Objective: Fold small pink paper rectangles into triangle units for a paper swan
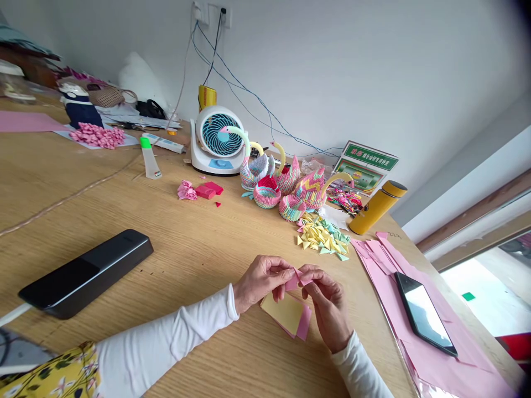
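Observation:
My left hand (260, 281) and my right hand (328, 305) meet over the wooden table (186, 260), both pinching a small pink paper slip (297, 277) between thumbs and fingers. Just under the hands lies a small stack of yellow and pink paper slips (289, 314). A heap of folded yellow and green paper triangles (322, 236) lies a little beyond my hands. Behind that heap stand several paper swans and bowls built from folded pieces (282, 185).
A black flat device (87, 273) lies at left. A phone (423, 312) rests on pink sheets (390, 287) at right, near a yellow flask (375, 207). A small fan (216, 141), pink folded pieces (98, 135), red and pink scraps (201, 190) and clutter sit further back.

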`<move>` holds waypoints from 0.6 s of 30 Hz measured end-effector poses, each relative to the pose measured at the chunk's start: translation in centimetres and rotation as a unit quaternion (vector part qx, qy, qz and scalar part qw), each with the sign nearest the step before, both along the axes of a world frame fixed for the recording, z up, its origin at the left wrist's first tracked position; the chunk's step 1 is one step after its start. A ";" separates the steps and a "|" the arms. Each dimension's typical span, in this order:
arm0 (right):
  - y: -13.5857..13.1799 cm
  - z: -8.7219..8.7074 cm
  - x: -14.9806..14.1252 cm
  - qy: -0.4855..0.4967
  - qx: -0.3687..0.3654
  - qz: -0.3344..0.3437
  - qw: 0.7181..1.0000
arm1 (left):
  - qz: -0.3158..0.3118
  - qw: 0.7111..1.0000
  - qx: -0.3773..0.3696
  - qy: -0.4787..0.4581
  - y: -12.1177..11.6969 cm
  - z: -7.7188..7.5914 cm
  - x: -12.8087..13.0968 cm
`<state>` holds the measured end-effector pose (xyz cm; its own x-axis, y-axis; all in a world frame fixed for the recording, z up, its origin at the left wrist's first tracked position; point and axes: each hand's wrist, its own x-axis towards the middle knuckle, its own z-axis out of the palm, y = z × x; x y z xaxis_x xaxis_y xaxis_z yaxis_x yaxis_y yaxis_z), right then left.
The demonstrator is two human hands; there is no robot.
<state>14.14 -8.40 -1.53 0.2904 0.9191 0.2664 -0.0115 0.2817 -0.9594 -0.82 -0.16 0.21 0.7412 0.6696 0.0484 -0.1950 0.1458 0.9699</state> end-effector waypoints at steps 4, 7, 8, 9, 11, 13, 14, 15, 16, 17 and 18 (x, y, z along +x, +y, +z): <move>0.0 0.0 0.5 -0.040 0.006 0.009 0.999 | -0.013 1.000 -0.001 0.003 0.1 0.0 0.0; 0.0 0.2 0.6 -0.057 0.008 0.010 0.998 | -0.034 0.999 0.003 0.008 0.2 0.0 -0.1; -0.1 0.3 0.6 -0.061 0.008 0.012 0.998 | -0.037 0.999 0.006 0.010 0.2 0.0 -0.1; -0.1 0.4 0.6 -0.066 0.008 0.015 0.998 | -0.037 0.999 0.010 0.012 0.2 0.1 -0.1; -0.2 0.5 0.8 -0.074 0.004 0.027 0.997 | -0.027 0.999 0.022 0.018 0.2 0.1 -0.1; -0.3 0.5 0.9 -0.070 -0.003 0.046 0.996 | -0.014 0.999 0.039 0.026 0.2 0.2 -0.2; -0.3 0.4 0.9 -0.060 -0.009 0.052 0.997 | -0.010 0.998 0.048 0.031 0.2 0.3 -0.2; -0.3 0.4 1.0 -0.046 -0.017 0.050 0.998 | -0.007 0.998 0.058 0.035 0.2 0.3 -0.2; -0.3 0.4 0.9 -0.033 -0.029 0.038 0.998 | -0.004 0.997 0.069 0.040 0.2 0.4 -0.2; -0.3 0.5 0.8 -0.027 -0.045 0.021 0.998 | -0.002 0.996 0.080 0.044 0.2 0.4 -0.2; -0.3 0.5 0.7 -0.029 -0.063 0.005 0.998 | -0.001 0.995 0.092 0.048 0.2 0.5 -0.3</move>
